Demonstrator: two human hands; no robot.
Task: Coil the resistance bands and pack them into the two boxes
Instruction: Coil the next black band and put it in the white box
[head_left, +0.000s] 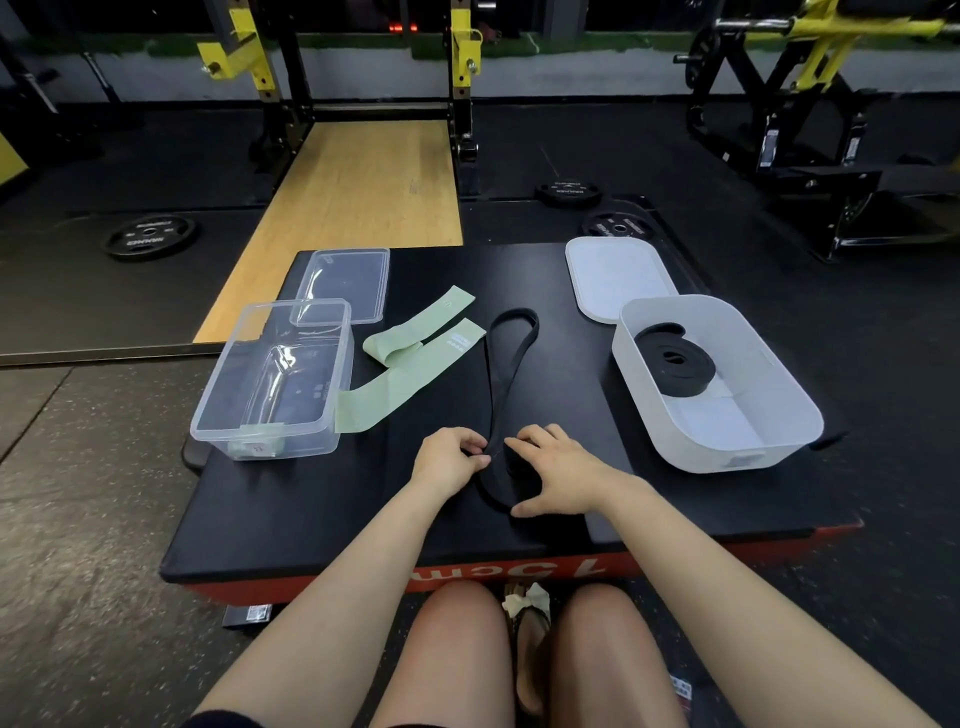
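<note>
With one black coil (675, 366) already boxed, both grips pinching the second black band (511, 364) near the worktop's front edge, green bands (410, 364) waiting.

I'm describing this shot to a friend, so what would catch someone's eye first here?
Both hands at the near middle of the black pad: the left hand and right hand working the near end of a long black band. Pale green bands lie beside the clear box on the left; the white box on the right holds a coiled black band.

Gym, squat rack (363, 78), weight plates (149, 236), rubber floor (623, 150)
</note>
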